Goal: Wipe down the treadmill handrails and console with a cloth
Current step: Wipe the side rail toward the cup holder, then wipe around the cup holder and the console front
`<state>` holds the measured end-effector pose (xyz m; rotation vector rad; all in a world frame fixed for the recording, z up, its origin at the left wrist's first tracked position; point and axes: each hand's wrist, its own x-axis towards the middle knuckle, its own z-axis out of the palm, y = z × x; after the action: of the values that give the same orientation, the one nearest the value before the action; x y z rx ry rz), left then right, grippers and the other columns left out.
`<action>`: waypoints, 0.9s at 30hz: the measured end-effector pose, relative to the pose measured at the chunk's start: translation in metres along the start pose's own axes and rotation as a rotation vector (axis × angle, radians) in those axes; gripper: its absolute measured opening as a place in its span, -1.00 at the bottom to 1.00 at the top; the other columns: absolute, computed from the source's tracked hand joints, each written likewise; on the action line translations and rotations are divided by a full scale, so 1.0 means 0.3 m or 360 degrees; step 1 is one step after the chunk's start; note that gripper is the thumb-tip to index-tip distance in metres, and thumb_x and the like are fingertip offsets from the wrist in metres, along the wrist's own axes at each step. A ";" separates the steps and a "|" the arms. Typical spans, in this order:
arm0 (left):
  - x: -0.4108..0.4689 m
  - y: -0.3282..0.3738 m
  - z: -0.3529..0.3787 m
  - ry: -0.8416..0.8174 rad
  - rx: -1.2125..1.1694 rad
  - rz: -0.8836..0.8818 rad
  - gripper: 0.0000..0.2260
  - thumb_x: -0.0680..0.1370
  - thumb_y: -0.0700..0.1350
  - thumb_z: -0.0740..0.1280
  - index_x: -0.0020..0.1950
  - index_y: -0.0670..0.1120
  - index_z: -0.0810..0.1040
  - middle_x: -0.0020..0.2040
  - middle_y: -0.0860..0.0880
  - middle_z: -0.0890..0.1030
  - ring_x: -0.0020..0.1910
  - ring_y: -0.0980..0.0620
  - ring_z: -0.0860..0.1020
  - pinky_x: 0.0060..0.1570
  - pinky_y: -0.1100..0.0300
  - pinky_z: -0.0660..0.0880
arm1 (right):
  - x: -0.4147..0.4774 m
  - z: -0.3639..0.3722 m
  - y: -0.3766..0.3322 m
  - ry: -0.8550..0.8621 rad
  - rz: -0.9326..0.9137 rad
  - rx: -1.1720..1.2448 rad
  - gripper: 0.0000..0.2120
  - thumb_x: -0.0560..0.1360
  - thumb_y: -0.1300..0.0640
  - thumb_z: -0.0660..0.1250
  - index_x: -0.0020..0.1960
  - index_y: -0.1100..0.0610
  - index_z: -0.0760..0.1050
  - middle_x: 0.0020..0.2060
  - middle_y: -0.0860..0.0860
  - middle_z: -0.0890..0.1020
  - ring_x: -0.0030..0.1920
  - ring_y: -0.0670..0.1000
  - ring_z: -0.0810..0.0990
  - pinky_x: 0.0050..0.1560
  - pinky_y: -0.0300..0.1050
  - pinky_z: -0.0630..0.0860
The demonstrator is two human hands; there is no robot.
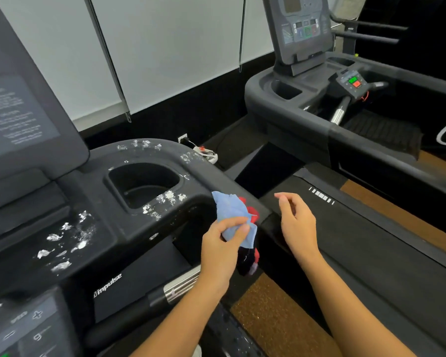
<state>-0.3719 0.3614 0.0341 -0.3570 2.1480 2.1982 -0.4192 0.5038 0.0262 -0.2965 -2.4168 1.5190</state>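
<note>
On the head view my left grip (223, 244) is clamped on a blue cloth (233, 210), thumb and fingers pinching it, with red and black fabric hanging below. The cloth sits at the right edge of the treadmill console (88, 176), where the handrail (345, 240) begins. My right grip (298, 222) is apart, fingers relaxed, above that handrail and holding nothing. White flecks (169, 198) dot the console round the cup holder (144, 186) and further left. The console's front face reads "impulse" (107, 286). At the bottom left corner a keypad (34, 328) shows a plus, a minus and a 9. The screen (18, 117) text is too blurred to read. A second treadmill (294, 99) stands beyond.
</note>
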 end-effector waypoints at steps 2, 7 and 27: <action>-0.013 0.011 -0.013 0.0036 0.0154 0.0153 -0.83 0.47 -0.18 0.39 -0.13 0.12 0.54 0.01 0.14 0.53 0.01 0.35 0.46 -0.12 0.51 0.42 | -0.026 0.009 -0.051 -0.0075 -0.0007 0.0171 -0.82 0.59 0.11 0.16 0.04 0.00 0.55 -0.04 -0.14 0.61 -0.07 -0.20 0.53 -0.10 -0.41 0.38; -0.024 0.032 -0.040 0.0158 0.0355 0.0380 -0.65 0.45 -0.25 0.38 0.01 0.14 0.36 0.00 0.01 0.51 -0.01 0.08 0.52 -0.09 0.21 0.48 | -0.106 0.043 -0.178 -0.0478 -0.0046 0.0551 -0.82 0.59 0.11 0.18 0.10 0.01 0.53 0.02 -0.13 0.61 0.04 -0.24 0.56 0.00 -0.34 0.48; 0.091 0.126 -0.309 -0.0117 0.0123 0.0315 -0.67 0.62 -0.07 0.11 0.38 0.17 0.30 0.24 0.26 0.46 0.18 0.36 0.44 0.12 0.36 0.43 | -0.090 0.327 -0.275 -0.1124 0.0125 0.0866 -0.66 0.53 -0.12 0.21 0.29 -0.11 0.44 0.16 -0.07 0.59 0.17 -0.04 0.57 0.25 0.06 0.47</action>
<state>-0.3938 0.2646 0.0649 -0.0603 2.3105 2.1766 -0.4289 0.3769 0.0569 0.3169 -2.2962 2.5612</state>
